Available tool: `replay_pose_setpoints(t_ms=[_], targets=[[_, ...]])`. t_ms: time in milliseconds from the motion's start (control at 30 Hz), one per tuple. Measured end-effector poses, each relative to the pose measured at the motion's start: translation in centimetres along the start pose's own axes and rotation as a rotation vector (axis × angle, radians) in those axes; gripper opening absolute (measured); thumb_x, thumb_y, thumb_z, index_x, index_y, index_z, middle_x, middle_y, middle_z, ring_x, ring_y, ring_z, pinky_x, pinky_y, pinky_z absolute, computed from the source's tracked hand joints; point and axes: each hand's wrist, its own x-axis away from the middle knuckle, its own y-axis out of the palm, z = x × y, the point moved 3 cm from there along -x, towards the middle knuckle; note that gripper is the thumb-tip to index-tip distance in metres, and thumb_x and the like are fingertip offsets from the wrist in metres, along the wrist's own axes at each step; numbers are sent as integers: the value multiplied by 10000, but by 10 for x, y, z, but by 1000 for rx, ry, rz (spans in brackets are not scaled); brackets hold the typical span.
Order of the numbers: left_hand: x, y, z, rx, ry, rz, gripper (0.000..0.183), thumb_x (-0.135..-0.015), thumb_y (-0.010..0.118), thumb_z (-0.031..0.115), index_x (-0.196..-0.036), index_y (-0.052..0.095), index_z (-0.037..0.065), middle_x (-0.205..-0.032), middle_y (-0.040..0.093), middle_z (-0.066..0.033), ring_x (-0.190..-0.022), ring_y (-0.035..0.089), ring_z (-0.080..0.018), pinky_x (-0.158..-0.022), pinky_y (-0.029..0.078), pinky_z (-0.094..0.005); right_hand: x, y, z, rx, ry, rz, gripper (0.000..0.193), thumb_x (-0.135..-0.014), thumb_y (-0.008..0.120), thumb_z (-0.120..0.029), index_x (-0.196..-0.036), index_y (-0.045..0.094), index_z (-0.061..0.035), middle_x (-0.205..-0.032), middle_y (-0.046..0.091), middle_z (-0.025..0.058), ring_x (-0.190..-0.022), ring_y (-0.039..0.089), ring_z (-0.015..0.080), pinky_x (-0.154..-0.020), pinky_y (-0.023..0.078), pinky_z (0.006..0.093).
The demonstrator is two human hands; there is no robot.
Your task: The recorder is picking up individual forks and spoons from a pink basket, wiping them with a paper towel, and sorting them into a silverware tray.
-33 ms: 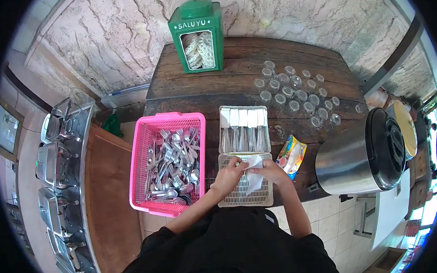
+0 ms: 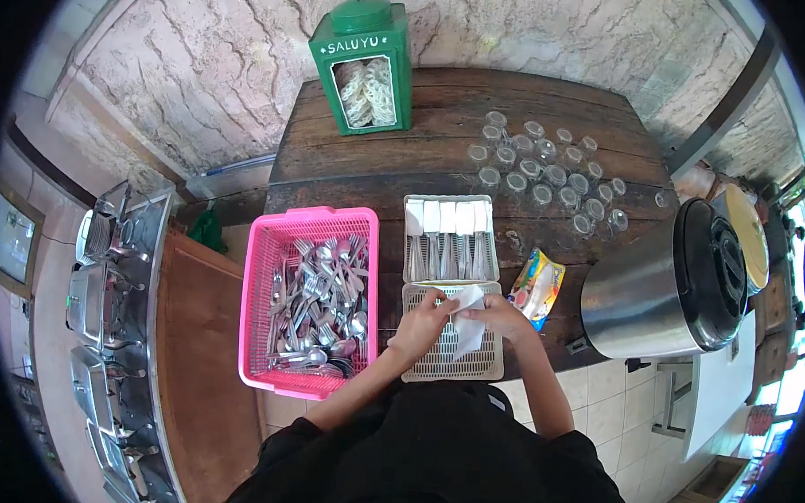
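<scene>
A perforated beige plastic tray point(image 2: 451, 371) sits at the near edge of a dark wooden counter point(image 2: 383, 173). Above it, the left hand point(image 2: 425, 325) and right hand point(image 2: 499, 317) pinch a thin, folded white paper napkin point(image 2: 468, 340), fingers close together, one loose end hanging down. Whether anything is inside the paper, I cannot tell.

At the tray's far edge, meeting it, is a matching beige plastic basket point(image 2: 495, 241) with silver cutlery laid in a row, topped by white paper sleeves point(image 2: 465, 218). Left of the tray stands a bright pink rectangular plastic basket point(image 2: 251, 308), heaped with jumbled metal forks and spoons point(image 2: 326, 293). Just right of the tray lies a colourful soft plastic packet point(image 2: 536, 287); farther right, a large steel pot with a black lid point(image 2: 636, 286). Beyond and to its right, small clear glasses point(image 2: 543, 168) stand clustered.

The paper could tear or crease crookedly if the fingertips pull unevenly, or slip if one loosens. A wide sweep of the right elbow might knock the packet off the counter.
</scene>
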Motion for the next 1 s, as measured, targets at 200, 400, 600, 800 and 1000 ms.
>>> replay_pose_setpoints(t_ms=[200, 400, 600, 800, 1000], targets=[[2, 4, -1, 120, 160, -15, 296, -764, 563, 50, -1053, 504, 59, -1006, 445, -123, -705, 578, -248, -578, 497, -330, 2, -6, -7, -275, 120, 70, 338, -816, 595, -338, -940, 618, -25, -789, 627, 27, -656, 586, 94, -596, 461, 234], [7, 27, -23, 1061, -443, -166, 314, -812, 542, 88, -1111, 456, 42, -839, 503, -35, -659, 515, -113, -519, 415, -229, 16, -8, -37, 40, 29, 43, 356, -810, 604, -343, -930, 624, -9, -773, 612, 14, -631, 529, 60, -580, 412, 210], [8, 24, -18, 1257, -576, -222, 175, -877, 517, 200, -987, 519, 64, -730, 508, 23, -578, 456, -22, -471, 337, -152, 13, -4, -46, 174, -194, 68, 338, -822, 601, -242, -1039, 584, 17, -816, 619, 25, -706, 543, 55, -641, 432, 216], [8, 21, -18, 1051, -507, -204, 164, -860, 555, 201, -942, 547, 60, -640, 482, 52, -498, 424, -8, -434, 319, -149, 11, -1, -46, 155, -236, 87, 413, -814, 606, -163, -1170, 503, 19, -874, 613, 22, -736, 520, 43, -650, 425, 203], [7, 23, -22, 1023, -446, -216, 221, -831, 597, 227, -943, 547, 43, -582, 474, 48, -462, 426, -18, -407, 335, -167, 13, 1, -45, 67, -223, 97, 356, -803, 618, -175, -1100, 558, 12, -857, 617, 24, -714, 538, 49, -634, 432, 204]])
